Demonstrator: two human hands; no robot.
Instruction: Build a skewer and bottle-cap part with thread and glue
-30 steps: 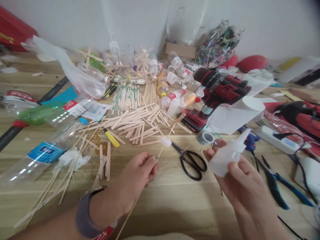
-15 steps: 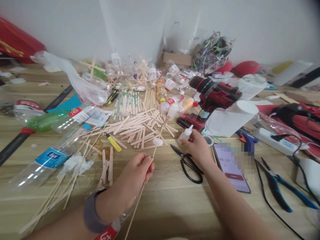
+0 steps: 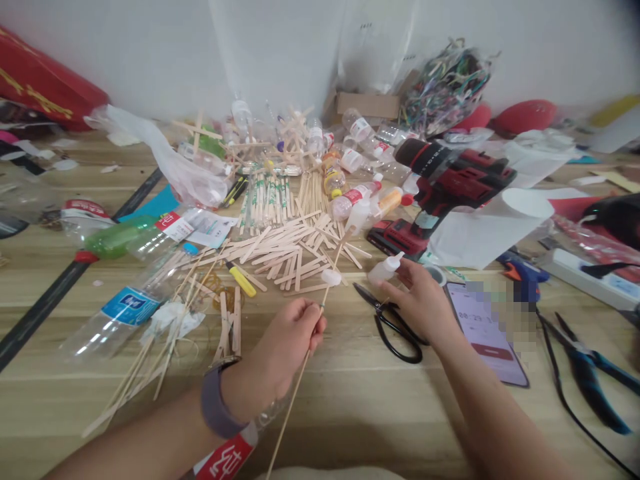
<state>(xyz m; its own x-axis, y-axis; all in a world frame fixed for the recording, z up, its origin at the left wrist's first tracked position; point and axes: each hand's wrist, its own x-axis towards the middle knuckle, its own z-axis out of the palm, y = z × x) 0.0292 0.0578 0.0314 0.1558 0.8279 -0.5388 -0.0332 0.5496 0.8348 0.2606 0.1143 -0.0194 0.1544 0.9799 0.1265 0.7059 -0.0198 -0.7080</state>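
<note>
My left hand (image 3: 297, 330) is closed around a thin bamboo skewer (image 3: 290, 417), which slants up and away from me. Just beyond my fingers a small white oval piece (image 3: 331, 277) is on the skewer. My right hand (image 3: 425, 297) is beside a small white squeeze bottle (image 3: 384, 269) with a pointed nozzle. Its thumb and fingers are apart near the bottle; whether they touch it is hard to see. Black-handled scissors (image 3: 400, 340) lie beneath and beside that hand. Loose craft sticks (image 3: 280, 257) are heaped beyond my hands.
A red cordless drill (image 3: 445, 187) stands behind the squeeze bottle. On the right are a phone (image 3: 487, 337), pliers (image 3: 585, 373) and a power strip (image 3: 590, 280). Plastic bottles, including one with a blue label (image 3: 129, 307), lie left. A yellow cutter (image 3: 241, 279) lies near the sticks.
The view has shifted left, so everything appears farther right. My right hand's fingers cover slightly less of the squeeze bottle. My left hand keeps its hold on the skewer.
</note>
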